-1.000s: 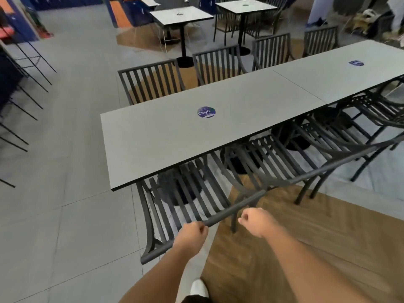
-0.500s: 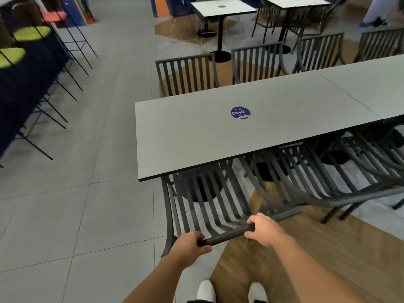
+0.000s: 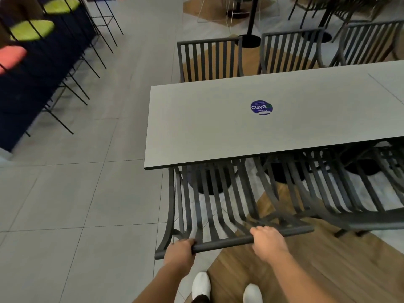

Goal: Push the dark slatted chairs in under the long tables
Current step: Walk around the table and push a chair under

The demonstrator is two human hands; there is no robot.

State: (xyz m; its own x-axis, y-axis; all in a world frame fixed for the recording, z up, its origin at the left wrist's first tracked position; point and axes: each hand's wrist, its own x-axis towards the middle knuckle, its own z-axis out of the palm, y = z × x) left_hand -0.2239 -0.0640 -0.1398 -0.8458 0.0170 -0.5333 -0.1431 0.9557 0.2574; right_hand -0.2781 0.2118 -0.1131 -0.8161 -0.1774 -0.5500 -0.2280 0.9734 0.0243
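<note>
A dark slatted chair (image 3: 220, 215) stands at the near left end of the long grey table (image 3: 218, 127), its seat under the tabletop and its backrest leaning toward me. My left hand (image 3: 180, 250) grips the left part of the top rail. My right hand (image 3: 267, 239) grips the same rail further right. A second slatted chair (image 3: 341, 200) sits beside it on the right, also tucked under the table. Across the table, two more slatted chairs (image 3: 209, 59) (image 3: 290, 51) stand against the far edge.
A round blue sticker (image 3: 261, 107) marks the tabletop. Bar stools with green and pink seats (image 3: 32, 29) line a dark counter at the far left. Grey tiled floor (image 3: 76, 182) lies left of the table, wood flooring under my white shoes (image 3: 201, 285). Pedestal tables stand behind.
The chair has slid further under the table with both hands on its rail. My view has swung left and tilted down, showing both shoes.
</note>
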